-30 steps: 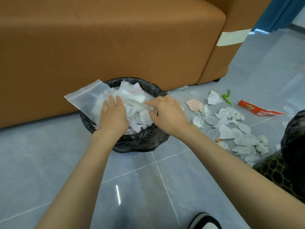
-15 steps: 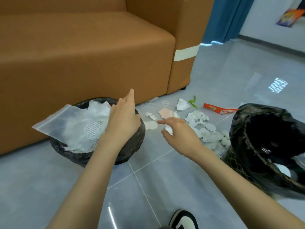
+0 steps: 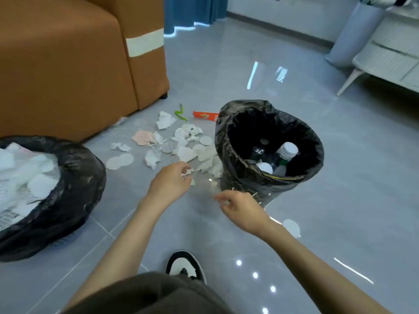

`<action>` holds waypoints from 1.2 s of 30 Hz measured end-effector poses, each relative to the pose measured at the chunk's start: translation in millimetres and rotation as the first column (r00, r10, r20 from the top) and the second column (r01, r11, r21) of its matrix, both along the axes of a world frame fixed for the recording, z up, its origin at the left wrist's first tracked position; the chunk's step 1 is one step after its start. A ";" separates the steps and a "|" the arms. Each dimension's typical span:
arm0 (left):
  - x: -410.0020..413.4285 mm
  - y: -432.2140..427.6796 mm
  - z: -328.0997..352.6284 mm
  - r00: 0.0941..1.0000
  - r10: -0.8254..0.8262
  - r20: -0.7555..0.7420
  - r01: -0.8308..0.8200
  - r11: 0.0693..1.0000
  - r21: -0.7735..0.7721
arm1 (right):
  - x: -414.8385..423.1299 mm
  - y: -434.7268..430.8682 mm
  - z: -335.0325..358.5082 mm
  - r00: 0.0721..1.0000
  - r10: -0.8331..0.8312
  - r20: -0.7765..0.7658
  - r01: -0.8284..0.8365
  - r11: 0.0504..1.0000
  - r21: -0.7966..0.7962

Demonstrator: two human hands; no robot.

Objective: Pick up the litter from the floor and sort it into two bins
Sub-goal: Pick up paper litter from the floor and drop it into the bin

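Observation:
Two bins lined with black bags stand on the grey tile floor. The left bin (image 3: 87,168) is heaped with white tissues and pads. The right bin (image 3: 247,182) holds plastic bottles (image 3: 287,151). Between them lies a litter pile (image 3: 186,152) of crumpled tissues, round cotton pads (image 3: 120,160), a pink mask (image 3: 141,137), a green strip (image 3: 180,113) and a red wrapper (image 3: 204,115). A faint clear plastic film (image 3: 204,189) lies at the pile's near edge. My left hand (image 3: 169,183) curls at its left side beside a white scrap. My right hand (image 3: 240,210) pinches its near edge.
An orange sofa (image 3: 68,64) stands behind the left bin and the pile. My shoe (image 3: 183,266) is on the floor below the hands. A white disc (image 3: 291,226) lies right of my right wrist. A white cabinet (image 3: 390,53) and grey vase (image 3: 353,32) stand far right.
Both hands left the left bin, where a clear bag of tissues stayed, and swung right to the pile's near edge. The view turned right, bringing the right bin fully in.

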State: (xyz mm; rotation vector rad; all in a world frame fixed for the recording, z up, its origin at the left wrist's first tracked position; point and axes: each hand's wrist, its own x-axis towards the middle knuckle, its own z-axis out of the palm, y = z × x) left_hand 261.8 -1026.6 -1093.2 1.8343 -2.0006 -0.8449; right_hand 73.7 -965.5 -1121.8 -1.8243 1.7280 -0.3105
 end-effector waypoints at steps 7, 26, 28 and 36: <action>-57.0 18.6 -43.7 0.983 -0.160 -0.094 0.174 0.970 0.170 | -72.3 55.3 -40.7 0.974 -0.199 -0.110 0.211 0.971 0.111; -128.7 61.5 -74.5 0.896 -0.395 -0.204 0.426 0.893 0.147 | -175.8 154.2 -106.5 0.624 -0.668 -0.406 0.781 0.556 0.285; -127.7 62.6 -75.2 0.898 -0.395 -0.192 0.425 0.893 0.148 | -172.4 155.7 -111.8 0.614 -0.696 -0.371 0.789 0.545 0.284; -125.9 65.4 -76.9 0.903 -0.384 -0.192 0.415 0.894 0.166 | -149.2 140.1 -122.6 0.699 -0.679 -0.226 0.715 0.668 0.204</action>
